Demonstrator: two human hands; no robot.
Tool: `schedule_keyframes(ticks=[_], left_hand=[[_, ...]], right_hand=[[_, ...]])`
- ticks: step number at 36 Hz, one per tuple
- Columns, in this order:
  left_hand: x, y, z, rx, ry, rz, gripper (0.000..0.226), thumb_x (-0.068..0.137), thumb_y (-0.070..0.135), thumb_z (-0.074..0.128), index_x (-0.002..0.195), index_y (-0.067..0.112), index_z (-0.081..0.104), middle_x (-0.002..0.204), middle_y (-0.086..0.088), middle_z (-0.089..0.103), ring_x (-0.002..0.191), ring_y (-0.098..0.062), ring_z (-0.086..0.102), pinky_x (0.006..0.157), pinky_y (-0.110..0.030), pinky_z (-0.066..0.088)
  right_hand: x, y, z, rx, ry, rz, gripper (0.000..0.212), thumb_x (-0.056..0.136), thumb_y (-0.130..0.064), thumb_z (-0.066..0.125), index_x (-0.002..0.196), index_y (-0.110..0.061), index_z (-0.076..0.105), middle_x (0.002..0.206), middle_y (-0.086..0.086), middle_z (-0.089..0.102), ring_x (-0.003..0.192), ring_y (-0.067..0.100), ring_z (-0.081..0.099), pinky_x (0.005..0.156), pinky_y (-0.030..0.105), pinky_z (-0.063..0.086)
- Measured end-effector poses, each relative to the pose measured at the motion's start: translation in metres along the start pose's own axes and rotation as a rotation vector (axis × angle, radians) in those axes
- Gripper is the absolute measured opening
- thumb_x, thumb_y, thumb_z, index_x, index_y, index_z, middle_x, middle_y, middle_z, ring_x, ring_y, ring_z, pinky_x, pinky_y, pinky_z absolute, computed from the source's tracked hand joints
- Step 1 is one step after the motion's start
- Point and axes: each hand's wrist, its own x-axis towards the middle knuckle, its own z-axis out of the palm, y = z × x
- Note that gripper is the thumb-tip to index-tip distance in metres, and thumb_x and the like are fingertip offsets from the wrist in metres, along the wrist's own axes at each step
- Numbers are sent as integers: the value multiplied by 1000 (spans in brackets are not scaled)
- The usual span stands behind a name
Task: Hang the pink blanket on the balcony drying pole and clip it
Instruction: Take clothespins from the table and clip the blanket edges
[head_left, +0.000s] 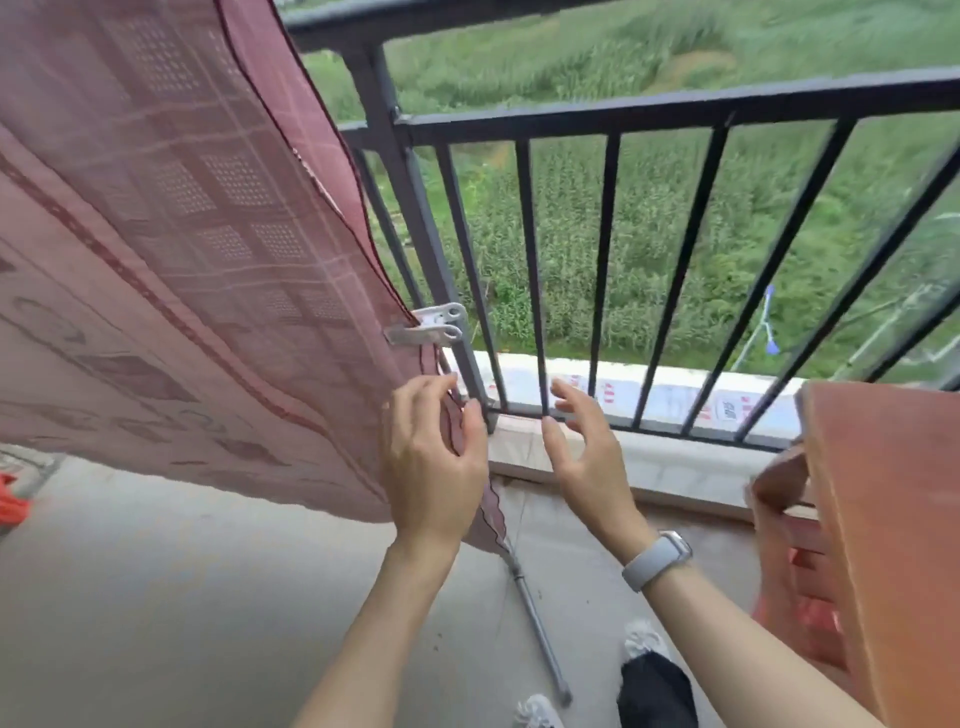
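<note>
Pink blanket (197, 270) edge pinched by left hand (431, 457) (clip (428, 326) attached above).

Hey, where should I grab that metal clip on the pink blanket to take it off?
Pinch the silver metal clip by its two looped tails, which point right toward the dark railing. Come from the right: its jaws bite the pink checked blanket edge on the left.

Dark balcony railing (613, 111), green field (649, 218) beyond

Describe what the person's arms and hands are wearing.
Both forearms are bare, with no sleeves in view and no gloves. The right wrist carries a smartwatch on a pale grey band. The left hand and right hand show no rings that can be made out.
</note>
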Motion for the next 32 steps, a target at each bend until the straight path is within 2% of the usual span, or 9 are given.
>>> schedule_keyframes(ticks=[2, 5, 8, 13, 16, 20, 26, 29, 32], left_hand=[[-35, -8, 30, 14, -174, 10, 41, 84, 33, 48, 114, 8, 59, 120, -10, 54, 112, -23, 47, 100, -31, 37], [-84, -6, 75, 73, -447, 50, 49, 81, 38, 45, 120, 9, 55, 127, -13, 52, 117, -31, 48, 96, -49, 43], [-130, 13, 113, 97, -709, 97, 54, 81, 40, 47, 127, 12, 51, 136, -13, 45, 126, -33, 41, 100, -51, 38], [-201, 63, 162, 127, -1103, 311, 59, 88, 38, 50, 141, 18, 32, 152, -9, 24, 140, -29, 17, 109, -50, 23], [-241, 93, 184, 127, -1240, 478, 63, 88, 41, 50, 143, 21, 27, 153, -11, 20, 142, -31, 14, 108, -51, 22], [-291, 122, 206, 179, -1441, 674, 67, 92, 43, 43, 147, 27, 9, 157, -7, -3, 143, -30, -2, 113, -54, 12], [-338, 128, 216, 243, -1658, 742, 65, 93, 42, 39, 147, 27, 6, 156, -5, -13, 143, -28, -12, 114, -54, 7], [-339, 120, 216, 239, -1681, 755, 64, 95, 38, 38, 147, 29, 3, 155, -2, -16, 142, -30, -12, 114, -54, 10], [-330, 115, 215, 232, -1653, 721, 59, 96, 32, 37, 147, 26, 8, 157, -1, -9, 143, -30, -10, 114, -52, 11]], right_hand=[[-25, 29, -25, -134, 74, 53, 43, 87, -30, 43, 126, -13, 50, 123, -4, 52, 117, 13, 48, 101, 26, 36], [-73, 68, -70, -349, 178, 145, 37, 85, -16, 45, 119, -5, 56, 119, 8, 58, 113, 13, 45, 100, 17, 28], [-132, 104, -122, -549, 238, 310, 37, 83, -11, 43, 115, -1, 58, 117, 15, 59, 113, 24, 48, 100, 22, 28], [-231, 141, -203, -830, 340, 588, 37, 80, -14, 43, 109, -3, 62, 112, 13, 61, 108, 34, 54, 95, 42, 42], [-269, 151, -243, -949, 422, 744, 33, 83, -15, 45, 110, -5, 62, 112, 13, 61, 108, 35, 53, 93, 46, 42], [-294, 165, -283, -1098, 417, 950, 39, 79, -15, 63, 117, -9, 59, 117, 12, 59, 113, 34, 50, 90, 47, 38], [-298, 188, -309, -1222, 300, 997, 32, 79, -24, 68, 105, -9, 63, 106, 11, 59, 98, 32, 53, 80, 43, 34], [-297, 194, -309, -1218, 276, 981, 21, 81, -21, 65, 99, -10, 63, 102, 9, 59, 96, 31, 51, 79, 41, 27], [-292, 194, -307, -1190, 269, 981, 15, 85, -22, 59, 94, -10, 61, 95, 9, 60, 95, 31, 51, 79, 41, 31]])
